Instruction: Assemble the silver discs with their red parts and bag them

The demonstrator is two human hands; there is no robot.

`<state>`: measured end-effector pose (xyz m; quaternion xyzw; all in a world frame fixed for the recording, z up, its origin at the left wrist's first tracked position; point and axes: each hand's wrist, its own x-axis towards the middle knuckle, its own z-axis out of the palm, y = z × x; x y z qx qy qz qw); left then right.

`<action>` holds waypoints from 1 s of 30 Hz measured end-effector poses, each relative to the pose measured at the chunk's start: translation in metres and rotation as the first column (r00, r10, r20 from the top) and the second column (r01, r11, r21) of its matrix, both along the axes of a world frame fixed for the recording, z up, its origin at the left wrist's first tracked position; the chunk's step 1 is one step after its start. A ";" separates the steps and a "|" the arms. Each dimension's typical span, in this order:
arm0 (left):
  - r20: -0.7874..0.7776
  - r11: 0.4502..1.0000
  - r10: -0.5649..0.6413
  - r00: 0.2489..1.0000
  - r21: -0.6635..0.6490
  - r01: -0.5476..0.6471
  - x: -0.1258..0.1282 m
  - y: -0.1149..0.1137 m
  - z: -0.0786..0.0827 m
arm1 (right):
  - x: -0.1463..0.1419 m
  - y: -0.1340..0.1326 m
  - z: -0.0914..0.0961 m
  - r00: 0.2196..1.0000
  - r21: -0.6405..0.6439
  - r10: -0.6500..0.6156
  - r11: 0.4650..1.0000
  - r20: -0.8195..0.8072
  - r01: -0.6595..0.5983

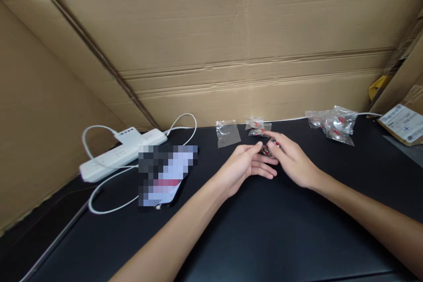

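Both hands meet above the black table, holding small dark, shiny pieces with red spots; their exact kind is too small to make out. My left hand (246,165) lies palm up, its thumb pressed against one shiny red-marked piece (266,152). Close against it, my right hand (294,158) pinches another such piece (275,142), with its index finger stretched forward. Whether the pieces are joined cannot be seen. Just beyond the fingertips lie small clear bags (254,123) with red and silvery contents. A flat clear bag (228,133) lies to their left.
Several clear bags with round silvery and red pieces (335,123) lie at the back right, near a labelled package (403,121). A white power strip (124,154) with cables and a blurred-out phone-like object (170,176) occupy the left. Cardboard walls (247,31) enclose the black table (264,229).
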<state>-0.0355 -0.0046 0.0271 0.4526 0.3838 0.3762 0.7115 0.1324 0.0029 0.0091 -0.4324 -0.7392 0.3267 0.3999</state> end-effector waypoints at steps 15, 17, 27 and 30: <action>0.107 1.000 0.002 0.994 0.005 -0.003 0.004 -0.005 -0.001 | 0.003 -0.007 0.002 0.927 0.193 0.065 0.970 0.369 -0.145; 0.143 0.999 -0.005 0.990 -0.051 0.012 0.004 -0.005 0.000 | 0.002 -0.008 0.002 0.936 0.211 0.048 0.969 0.350 -0.129; 0.360 0.986 0.066 0.931 -0.169 -0.004 0.006 -0.005 -0.001 | -0.003 -0.010 0.003 0.976 0.385 0.005 0.918 0.218 -0.091; 0.368 0.983 0.076 0.927 -0.184 -0.008 0.007 -0.005 0.000 | -0.002 -0.012 0.005 0.980 0.368 0.051 0.922 0.191 -0.119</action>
